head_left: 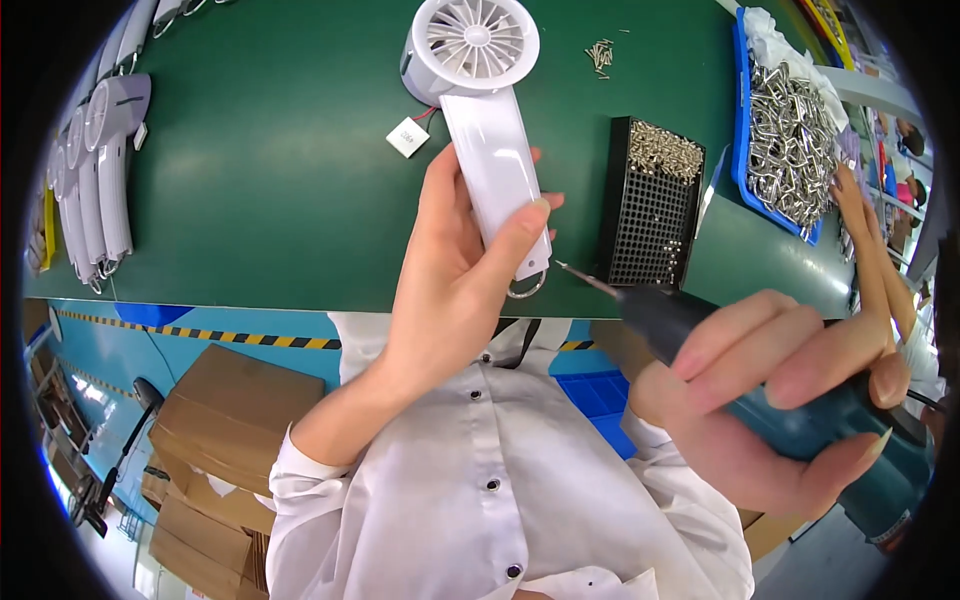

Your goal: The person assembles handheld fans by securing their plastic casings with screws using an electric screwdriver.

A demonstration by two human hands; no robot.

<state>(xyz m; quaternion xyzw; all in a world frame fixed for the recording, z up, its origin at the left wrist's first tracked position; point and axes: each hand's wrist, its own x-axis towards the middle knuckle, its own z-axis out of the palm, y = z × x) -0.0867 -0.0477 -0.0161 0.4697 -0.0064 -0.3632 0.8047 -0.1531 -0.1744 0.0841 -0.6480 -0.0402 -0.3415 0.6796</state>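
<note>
A white handheld fan [490, 150] lies in my left hand [445, 260], its round grille pointing away from me. My thumb presses on the handle near its lower end, where a metal ring [530, 288] hangs beside a small hole. From the fan's neck, red wires run to a small white square piece [408, 137]. My right hand [765, 385] is wrapped round an electric screwdriver [660, 318] with a dark nose and teal body. Its bit reaches left, the tip just right of the handle's end and apart from it. Whether the tip carries a screw is too small to tell.
Right of the fan stands a black perforated tray [605, 240] of small screws. Loose screws [600, 57] lie beyond it. A blue tray [741, 110] holds metal clips, near another person's arm [868, 240]. More fans [105, 190] lie far left. Cardboard boxes [230, 410] stand below the table.
</note>
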